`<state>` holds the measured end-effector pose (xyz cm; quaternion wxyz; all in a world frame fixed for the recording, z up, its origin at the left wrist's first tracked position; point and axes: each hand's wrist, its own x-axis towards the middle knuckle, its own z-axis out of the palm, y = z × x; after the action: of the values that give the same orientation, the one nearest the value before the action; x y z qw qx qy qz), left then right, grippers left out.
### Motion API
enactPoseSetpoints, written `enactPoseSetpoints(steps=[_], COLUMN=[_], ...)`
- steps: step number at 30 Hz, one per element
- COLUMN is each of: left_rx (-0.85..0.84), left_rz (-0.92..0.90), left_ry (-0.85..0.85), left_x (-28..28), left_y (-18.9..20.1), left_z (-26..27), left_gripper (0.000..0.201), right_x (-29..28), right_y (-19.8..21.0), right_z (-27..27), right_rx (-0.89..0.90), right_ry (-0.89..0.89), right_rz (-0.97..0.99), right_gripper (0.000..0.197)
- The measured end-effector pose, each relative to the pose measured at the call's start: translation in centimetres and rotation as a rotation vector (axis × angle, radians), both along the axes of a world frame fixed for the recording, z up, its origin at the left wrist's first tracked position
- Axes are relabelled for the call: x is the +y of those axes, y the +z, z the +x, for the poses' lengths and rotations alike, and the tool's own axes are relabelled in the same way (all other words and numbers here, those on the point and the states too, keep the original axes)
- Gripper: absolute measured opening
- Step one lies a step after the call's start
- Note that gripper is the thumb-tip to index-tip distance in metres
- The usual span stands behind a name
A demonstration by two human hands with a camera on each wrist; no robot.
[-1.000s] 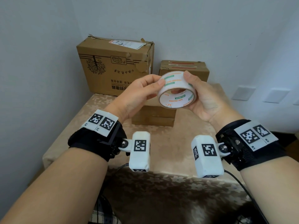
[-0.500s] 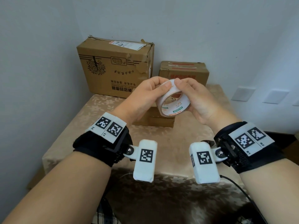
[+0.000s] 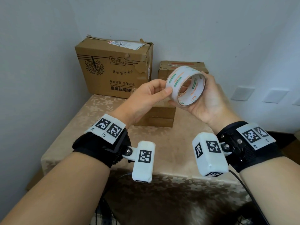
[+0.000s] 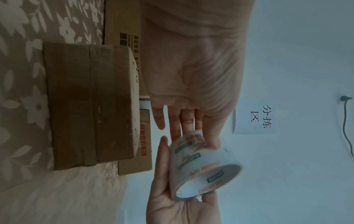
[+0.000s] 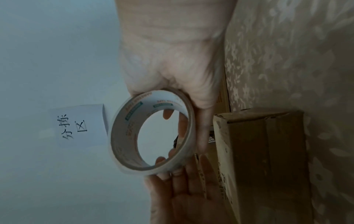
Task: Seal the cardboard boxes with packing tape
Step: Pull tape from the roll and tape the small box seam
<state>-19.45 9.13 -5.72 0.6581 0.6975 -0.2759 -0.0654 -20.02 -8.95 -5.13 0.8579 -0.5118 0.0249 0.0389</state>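
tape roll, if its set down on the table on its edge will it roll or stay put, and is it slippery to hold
The tape roll is a round hollow ring, so on edge it would probably roll; laid flat it should stay. Its glossy outer wrap looks smooth, likely a bit slippery, which may be why both hands, left and right, hold it. It probably feels light and stiff.

A table covered with a beige cloth with a pale flower pattern (image 3: pixel 100 111) is seen against the corner of two walls. Three boxes are placed directly on it. A large brown cardboard box with black print and a white label on top (image 3: pixel 113 69) is set at the back left. A smaller brown cardboard box with an orange strip on top (image 3: pixel 183 65) is set just beside it, on the right. A low flat brown cardboard box (image 3: pixel 159 117) is laid in front of them, partly hidden in the head view.
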Motion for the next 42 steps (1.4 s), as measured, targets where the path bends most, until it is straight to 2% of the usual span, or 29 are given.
enactPoseSetpoints(steps=[4,8,9,11,13,18,21,23,25,28,30,33,34,36,37,39,40,42], left_rx=[0.03,0.033,0.033,0.034,0.037,0.055,0.093,0.104,0.115,0.166,0.186,0.133,0.098,0.032,-0.002,-0.094,-0.156,-0.27], left_rz=[-0.009,0.054,0.05,0.041,0.049,0.067,-0.027,-0.098,-0.141,-0.19,-0.193,-0.097,-0.047,0.07,0.123,0.22,0.272,0.346], left_ry=[-0.018,0.115,0.136,0.153,0.141,0.059,0.015,-0.006,-0.032,-0.11,-0.149,-0.124,-0.104,-0.059,-0.045,-0.011,0.02,0.088], left_x=[-0.4,-1.4,-1.6,-1.6,-1.4,-0.3,0.4,0.7,0.8,1.1,1.3,1.3,1.2,1.1,1.1,0.8,0.5,-0.1], left_y=[0.2,0.9,1.0,1.0,0.8,0.5,0.5,0.4,0.4,0.2,0.1,0.2,0.3,0.6,0.7,0.9,1.0,1.1], left_z=[-0.3,-0.9,-1.0,-1.0,-0.9,-0.8,-0.5,-0.3,-0.2,0.0,-0.1,-0.4,-0.5,-0.7,-0.8,-0.9,-1.0,-1.0], left_gripper=[0.017,0.028,0.03,0.033,0.033,0.029,0.018,0.015,0.011,0.015,0.015,0.011,0.013,0.018,0.022,0.032,0.037,0.042], right_x=[0.2,1.3,1.6,2.1,2.2,2.3,2.0,1.5,1.0,0.7,0.7,0.5,0.5,0.5,0.5,0.7,0.9,1.4], right_y=[0.1,0.7,0.8,0.7,0.4,-0.6,-0.7,-0.3,-0.2,-0.1,-0.2,-0.2,0.0,0.4,0.6,0.6,0.7,0.6], right_z=[-0.3,-1.5,-1.7,-1.9,-1.7,-1.8,-1.8,-1.6,-1.4,-1.4,-1.3,-1.1,-1.1,-1.6,-1.7,-1.9,-2.0,-2.2], right_rx=[-0.055,-0.231,-0.275,-0.328,-0.339,-0.333,-0.271,-0.231,-0.204,-0.183,-0.172,-0.153,-0.166,-0.196,-0.208,-0.234,-0.233,-0.22], right_ry=[-0.114,-0.008,0.022,0.022,-0.011,0.051,0.086,0.073,0.066,0.102,0.092,0.114,0.134,0.177,0.197,0.243,0.261,0.261], right_rz=[-0.222,-0.549,-0.625,-0.77,-0.851,-0.812,-0.591,-0.417,-0.273,-0.097,-0.072,-0.188,-0.286,-0.488,-0.561,-0.663,-0.691,-0.728], right_gripper=[0.046,0.056,0.052,0.045,0.054,0.085,0.113,0.12,0.109,0.071,0.053,0.052,0.043,0.012,0.012,0.034,0.037,0.033])
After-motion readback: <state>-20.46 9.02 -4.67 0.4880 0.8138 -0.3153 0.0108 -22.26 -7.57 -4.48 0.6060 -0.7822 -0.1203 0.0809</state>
